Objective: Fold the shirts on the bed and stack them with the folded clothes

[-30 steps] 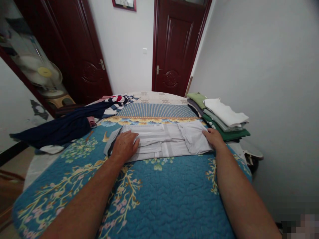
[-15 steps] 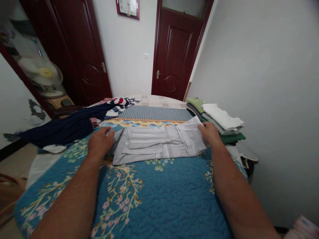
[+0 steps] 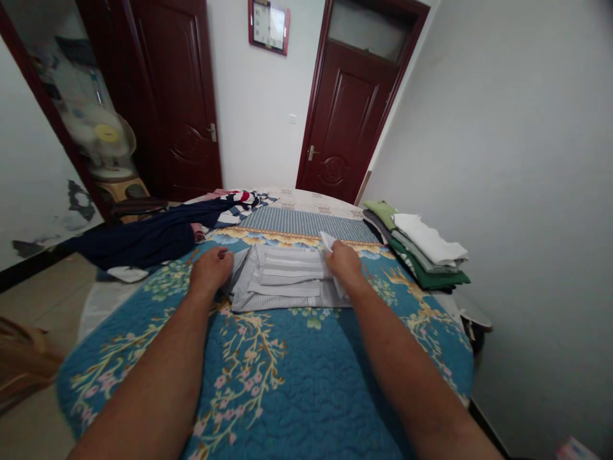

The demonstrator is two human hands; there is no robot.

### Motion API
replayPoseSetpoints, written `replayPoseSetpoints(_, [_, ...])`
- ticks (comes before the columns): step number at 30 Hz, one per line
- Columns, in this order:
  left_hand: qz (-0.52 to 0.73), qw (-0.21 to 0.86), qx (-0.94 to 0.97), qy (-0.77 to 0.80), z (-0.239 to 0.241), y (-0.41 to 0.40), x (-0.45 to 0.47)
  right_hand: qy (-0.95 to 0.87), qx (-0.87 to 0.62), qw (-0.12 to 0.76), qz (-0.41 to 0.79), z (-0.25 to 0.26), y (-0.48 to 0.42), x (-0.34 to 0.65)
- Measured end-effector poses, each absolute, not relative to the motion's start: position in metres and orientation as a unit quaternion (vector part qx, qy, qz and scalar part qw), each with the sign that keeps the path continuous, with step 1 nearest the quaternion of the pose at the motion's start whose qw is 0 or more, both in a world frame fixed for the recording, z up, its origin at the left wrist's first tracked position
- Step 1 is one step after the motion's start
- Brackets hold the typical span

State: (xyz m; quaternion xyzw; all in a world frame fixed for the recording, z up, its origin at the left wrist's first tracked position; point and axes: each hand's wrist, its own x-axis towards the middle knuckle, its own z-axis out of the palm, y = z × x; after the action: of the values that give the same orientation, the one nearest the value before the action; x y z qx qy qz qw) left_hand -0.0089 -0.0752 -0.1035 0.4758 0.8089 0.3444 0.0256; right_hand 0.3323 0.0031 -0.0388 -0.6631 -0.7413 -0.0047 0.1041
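A grey-and-white striped shirt [image 3: 282, 275] lies folded into a long flat bundle on the blue floral quilt [image 3: 306, 370]. My right hand [image 3: 345, 263] grips the shirt's right end and holds it raised and turned inward over the bundle. A pale corner of cloth sticks up past its fingers, and the hand hides part of the fold. At the opposite end, my left hand [image 3: 211, 269] is closed at the shirt's edge, where the cloth slants up toward the fingers. Its fingertips are partly hidden.
Folded clothes, with a white piece [image 3: 428, 236] on top, are stacked at the right by the wall. Dark blue clothing [image 3: 143, 233] and a striped garment [image 3: 232, 216] lie loosely heaped at the left. Behind the bed is a dark red door [image 3: 349, 115].
My right hand has moved left, carrying the shirt's right end inward so the bundle looks shorter. The left hand stays at the left end, fingers more curled. The view has shifted slightly.
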Motion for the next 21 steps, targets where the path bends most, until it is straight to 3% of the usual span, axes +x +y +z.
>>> replayPoseSetpoints(7, [0.343, 0.036, 0.477, 0.808, -0.102, -0.075, -0.007, -0.746, -0.663, 0.065, 0.016, -0.085, -0.018, 0.293])
replayPoseSetpoints(21, [0.344, 0.034, 0.481, 0.806, -0.108, -0.072, -0.008, -0.772, -0.633, 0.057, 0.032, -0.085, -0.030, 0.281])
